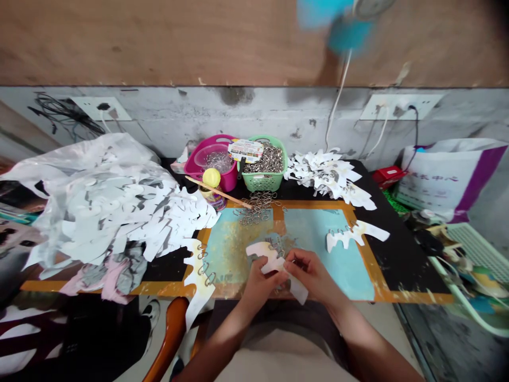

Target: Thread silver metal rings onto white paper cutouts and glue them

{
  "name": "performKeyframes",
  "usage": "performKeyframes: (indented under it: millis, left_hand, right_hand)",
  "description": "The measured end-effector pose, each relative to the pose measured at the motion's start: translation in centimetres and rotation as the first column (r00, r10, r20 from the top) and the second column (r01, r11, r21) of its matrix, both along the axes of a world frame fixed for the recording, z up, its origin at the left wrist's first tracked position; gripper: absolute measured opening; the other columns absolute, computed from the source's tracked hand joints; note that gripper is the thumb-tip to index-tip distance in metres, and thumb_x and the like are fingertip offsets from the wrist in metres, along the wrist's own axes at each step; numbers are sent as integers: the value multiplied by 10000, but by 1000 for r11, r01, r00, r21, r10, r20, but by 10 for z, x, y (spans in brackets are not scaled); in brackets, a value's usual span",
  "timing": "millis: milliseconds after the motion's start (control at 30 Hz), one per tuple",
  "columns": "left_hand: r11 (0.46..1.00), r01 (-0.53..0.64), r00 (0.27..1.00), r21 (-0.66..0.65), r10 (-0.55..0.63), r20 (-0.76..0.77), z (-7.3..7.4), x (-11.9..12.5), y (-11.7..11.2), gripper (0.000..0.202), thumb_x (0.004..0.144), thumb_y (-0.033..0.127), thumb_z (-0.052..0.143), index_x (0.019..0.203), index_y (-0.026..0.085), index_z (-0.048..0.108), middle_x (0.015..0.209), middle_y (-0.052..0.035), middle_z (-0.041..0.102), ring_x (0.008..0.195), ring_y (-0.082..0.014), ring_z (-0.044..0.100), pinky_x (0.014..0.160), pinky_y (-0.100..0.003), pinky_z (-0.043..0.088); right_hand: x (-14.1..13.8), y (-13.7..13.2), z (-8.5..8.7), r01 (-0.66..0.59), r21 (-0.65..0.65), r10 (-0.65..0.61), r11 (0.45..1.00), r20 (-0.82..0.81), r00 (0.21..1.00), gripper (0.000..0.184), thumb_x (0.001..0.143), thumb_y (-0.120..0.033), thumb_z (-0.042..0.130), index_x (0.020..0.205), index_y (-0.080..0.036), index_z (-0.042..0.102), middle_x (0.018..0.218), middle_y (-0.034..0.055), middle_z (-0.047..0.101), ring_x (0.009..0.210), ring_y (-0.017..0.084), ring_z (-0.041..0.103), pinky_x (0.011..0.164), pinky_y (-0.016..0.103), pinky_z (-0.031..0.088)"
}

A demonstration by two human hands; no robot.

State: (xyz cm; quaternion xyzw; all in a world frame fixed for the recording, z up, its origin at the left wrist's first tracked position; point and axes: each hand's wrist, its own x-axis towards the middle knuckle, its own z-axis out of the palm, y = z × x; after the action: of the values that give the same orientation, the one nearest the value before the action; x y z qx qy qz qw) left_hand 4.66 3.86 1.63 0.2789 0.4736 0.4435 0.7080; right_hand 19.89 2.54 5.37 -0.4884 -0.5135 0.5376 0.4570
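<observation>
The left hand (259,285) and right hand (310,276) are pinching a white card cut-out (271,258) between curled, nearly closed fingers, just above a blue-painted board (318,233) with metal rings (278,246) scattered on it. The cut-out looks light, thin and fairly stiff, so its broad middle seems a safer place to hold than its narrow tabs. Farther off, a loose heap of rings (258,208) is lying in front of a green basket (262,183).
</observation>
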Motion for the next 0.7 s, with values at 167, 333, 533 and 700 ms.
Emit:
performKeyframes:
  millis: [167,333,533,700]
  left_hand:
    - [984,101,994,149,-93,-57,9,0,4,386,593,389,885,747,120,656,644,-13,651,570,-119,585,556,-232,495]
    - [987,2,999,161,5,-44,-2,-1,7,319,647,359,851,807,128,699,720,-33,699,620,-132,612,613,-238,510]
    - [997,-46,998,58,44,48,-4,1,9,449,491,311,912,822,141,661,696,-22,681,596,-145,606,578,-245,489]
    - [999,14,999,42,-16,46,13,1,10,342,611,371,874,741,165,634,645,-5,638,554,-121,569,549,-232,458]
  right_hand:
    - [-1,1,-7,-17,-144,-13,989,-200,980,316,812,-470,718,733,-173,648,680,-1,582,601,118,485,538,227,360]
    - [5,-2,-12,-66,-242,-49,968,-442,896,391,753,-532,740,924,-183,691,747,21,624,596,137,525,540,249,396]
    - [6,-3,0,-44,-48,47,998,54,997,327,851,-425,683,659,-181,581,617,-27,499,580,108,390,517,235,271]
    - [8,-2,5,-102,-6,101,995,230,968,316,903,-405,612,682,-182,572,616,-32,469,587,109,369,513,238,254]
